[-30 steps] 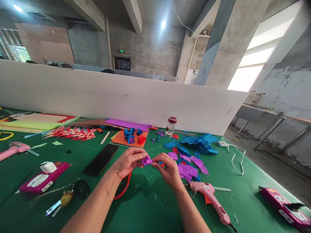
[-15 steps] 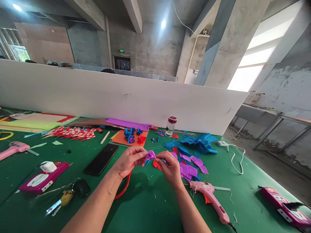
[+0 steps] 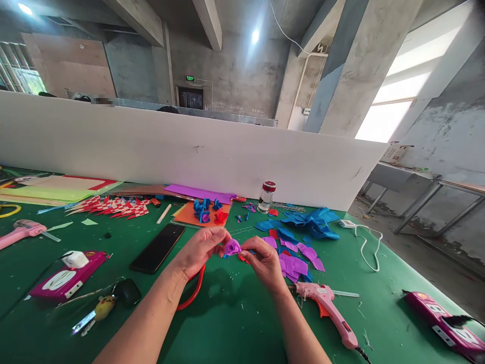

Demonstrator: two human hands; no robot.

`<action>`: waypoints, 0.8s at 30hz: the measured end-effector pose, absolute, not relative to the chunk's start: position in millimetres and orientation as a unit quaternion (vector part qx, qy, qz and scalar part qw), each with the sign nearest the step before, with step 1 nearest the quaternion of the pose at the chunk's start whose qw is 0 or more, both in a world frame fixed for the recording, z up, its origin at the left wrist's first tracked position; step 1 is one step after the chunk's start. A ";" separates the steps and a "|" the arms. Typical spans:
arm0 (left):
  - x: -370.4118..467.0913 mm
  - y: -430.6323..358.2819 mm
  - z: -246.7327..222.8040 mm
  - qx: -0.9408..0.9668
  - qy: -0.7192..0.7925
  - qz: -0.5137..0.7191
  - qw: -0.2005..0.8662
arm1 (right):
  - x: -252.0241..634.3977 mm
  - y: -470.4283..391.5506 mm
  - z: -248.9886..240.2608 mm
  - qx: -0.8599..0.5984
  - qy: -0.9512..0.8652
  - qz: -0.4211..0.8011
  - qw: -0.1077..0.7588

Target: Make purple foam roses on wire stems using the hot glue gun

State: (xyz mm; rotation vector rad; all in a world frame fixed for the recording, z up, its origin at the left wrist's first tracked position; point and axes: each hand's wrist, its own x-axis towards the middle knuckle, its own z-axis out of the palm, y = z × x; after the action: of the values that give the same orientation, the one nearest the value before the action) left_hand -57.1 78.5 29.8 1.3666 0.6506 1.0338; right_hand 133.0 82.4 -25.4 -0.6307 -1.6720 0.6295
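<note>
A small purple paper flower point(image 3: 232, 247) with curled petals is held up over the green table point(image 3: 242, 323). My left hand point(image 3: 204, 247) pinches it from the left, fingers closed on its base. On the other side, my right hand point(image 3: 265, 260) has thumb and forefinger pinched at the flower's right edge. Purple paper petals point(image 3: 293, 265) lie just beyond my right hand, mixed with blue and red pieces. A red loop handle point(image 3: 195, 293) shows partly beneath my left wrist. Near my right forearm rests a pink glue gun point(image 3: 328, 306).
A black phone point(image 3: 158, 248), a pink power strip point(image 3: 70, 277) and keys point(image 3: 101, 309) lie on the left. Behind are an orange sheet point(image 3: 184, 214) with small paper flowers, a red-lidded jar point(image 3: 267, 197) and blue crepe paper point(image 3: 314, 222). A white partition point(image 3: 170, 151) stands at the back.
The purple flower has shifted slightly left and down and turned, so its curled centre faces me more. Both hands stay pinched around it.
</note>
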 end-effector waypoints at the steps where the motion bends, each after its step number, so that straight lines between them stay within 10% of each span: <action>1: -57.4 78.2 30.2 0.599 0.291 0.441 0.601 | 132.7 82.1 -25.0 -0.273 -0.723 0.261 0.579; 24: -51.4 80.6 25.1 0.507 0.293 0.476 0.656 | 132.0 81.5 -26.6 -0.278 -0.719 0.271 0.577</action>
State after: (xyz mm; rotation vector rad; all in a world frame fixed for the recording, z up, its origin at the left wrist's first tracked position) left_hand -51.4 80.6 25.1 1.1482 0.6650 1.0776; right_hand 132.0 81.5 -26.6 -0.6500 -1.6821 0.6351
